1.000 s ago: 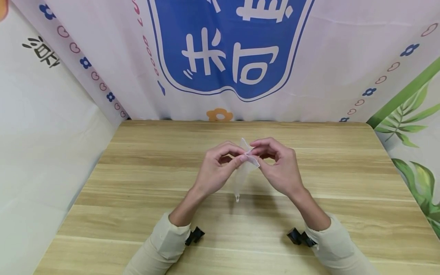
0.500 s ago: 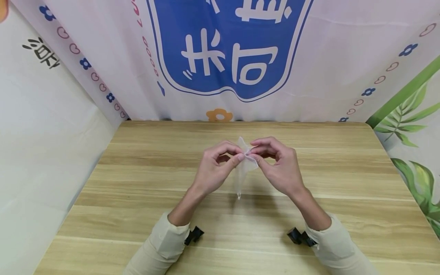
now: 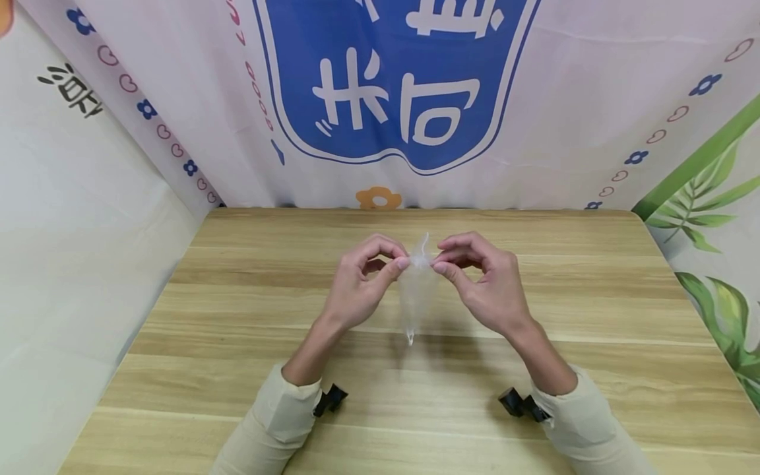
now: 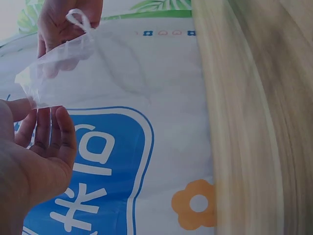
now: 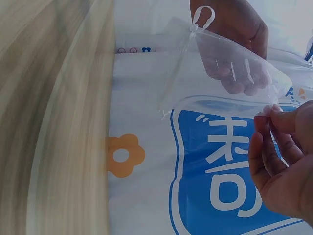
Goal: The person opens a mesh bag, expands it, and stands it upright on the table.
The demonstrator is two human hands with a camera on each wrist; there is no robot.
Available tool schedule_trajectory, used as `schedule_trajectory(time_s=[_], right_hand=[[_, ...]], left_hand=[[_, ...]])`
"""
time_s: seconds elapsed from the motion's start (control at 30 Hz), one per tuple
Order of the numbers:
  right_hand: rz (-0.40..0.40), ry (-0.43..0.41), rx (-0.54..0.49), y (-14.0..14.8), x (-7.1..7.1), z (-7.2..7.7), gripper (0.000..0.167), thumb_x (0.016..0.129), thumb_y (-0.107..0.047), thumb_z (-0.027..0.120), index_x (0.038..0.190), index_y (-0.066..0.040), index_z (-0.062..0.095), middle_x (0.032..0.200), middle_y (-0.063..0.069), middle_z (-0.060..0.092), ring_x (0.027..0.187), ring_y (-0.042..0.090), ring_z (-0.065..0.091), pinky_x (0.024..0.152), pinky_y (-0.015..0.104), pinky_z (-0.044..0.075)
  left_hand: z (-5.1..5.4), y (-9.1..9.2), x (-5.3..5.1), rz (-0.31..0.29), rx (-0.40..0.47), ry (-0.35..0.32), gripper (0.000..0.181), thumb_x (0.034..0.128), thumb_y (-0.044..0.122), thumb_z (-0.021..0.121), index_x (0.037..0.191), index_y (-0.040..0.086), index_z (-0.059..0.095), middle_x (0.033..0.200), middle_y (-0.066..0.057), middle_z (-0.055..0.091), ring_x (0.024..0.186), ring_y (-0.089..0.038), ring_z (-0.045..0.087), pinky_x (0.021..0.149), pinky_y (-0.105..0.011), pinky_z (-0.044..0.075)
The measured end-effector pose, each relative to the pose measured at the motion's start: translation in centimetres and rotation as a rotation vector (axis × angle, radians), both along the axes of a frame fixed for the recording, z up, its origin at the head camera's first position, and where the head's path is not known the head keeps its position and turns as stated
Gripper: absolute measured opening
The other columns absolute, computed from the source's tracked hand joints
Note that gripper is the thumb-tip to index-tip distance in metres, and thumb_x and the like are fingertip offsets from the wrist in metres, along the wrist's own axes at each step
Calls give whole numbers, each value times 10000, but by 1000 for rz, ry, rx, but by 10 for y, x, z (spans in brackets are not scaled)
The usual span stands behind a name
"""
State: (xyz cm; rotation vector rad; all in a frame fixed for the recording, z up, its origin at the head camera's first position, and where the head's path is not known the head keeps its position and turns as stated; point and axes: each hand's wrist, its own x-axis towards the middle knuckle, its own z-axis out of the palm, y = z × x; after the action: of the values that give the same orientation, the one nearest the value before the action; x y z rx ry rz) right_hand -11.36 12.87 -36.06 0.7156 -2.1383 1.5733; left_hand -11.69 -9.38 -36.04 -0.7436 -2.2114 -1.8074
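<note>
A sheer, see-through white pouch (image 3: 417,290) hangs between the two hands above the table, its narrow end with a small white loop (image 3: 410,340) pointing down. My left hand (image 3: 361,284) pinches one side of its top edge between thumb and fingertips. Opposite it, my right hand (image 3: 491,284) pinches the other side. Through the pouch (image 4: 63,56) in the left wrist view, the right hand's fingers show. In the right wrist view a thin white cord loop (image 5: 204,17) sticks out of the pouch's end.
Under the hands is a wood-grain table (image 3: 237,316). Behind it hangs a printed cloth (image 3: 570,119) with a blue emblem, and more cloth stands at both sides. Small black devices (image 3: 330,400) sit at both sleeve cuffs.
Both hands were close together at the pouch's top; now they are farther apart, the left having moved left. The pouch's top is spread wider between them.
</note>
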Motion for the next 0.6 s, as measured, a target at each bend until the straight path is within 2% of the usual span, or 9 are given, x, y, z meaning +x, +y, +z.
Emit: schedule_trajectory(time_s=[0.17,0.4,0.6], right_hand=[[2,-4,12,0,0,1,242,900,92,797,1123,45,714,923,146,791,825,28,720,772,159,612],[37,-52,-5,-4,2,-2,332,864,102,830,1168,29,719,955,133,795,873,27,725,779,179,618],[22,-58,-19,-6,4,-1,278,874,121,811,1130,46,732,929,155,795,846,8,726,768,165,613]], left_hand=[[-1,2,0,1,-16,3,41,1020,-5,692,1003,-41,703,1032,-188,717,824,-127,639,710,-226,600],[-4,8,2,19,-48,6,53,1010,19,720,1006,-33,716,1023,-162,738,895,-143,676,730,-282,630],[-3,11,4,1,-54,12,75,996,38,750,1025,-23,718,1015,-151,745,904,-132,686,745,-268,636]])
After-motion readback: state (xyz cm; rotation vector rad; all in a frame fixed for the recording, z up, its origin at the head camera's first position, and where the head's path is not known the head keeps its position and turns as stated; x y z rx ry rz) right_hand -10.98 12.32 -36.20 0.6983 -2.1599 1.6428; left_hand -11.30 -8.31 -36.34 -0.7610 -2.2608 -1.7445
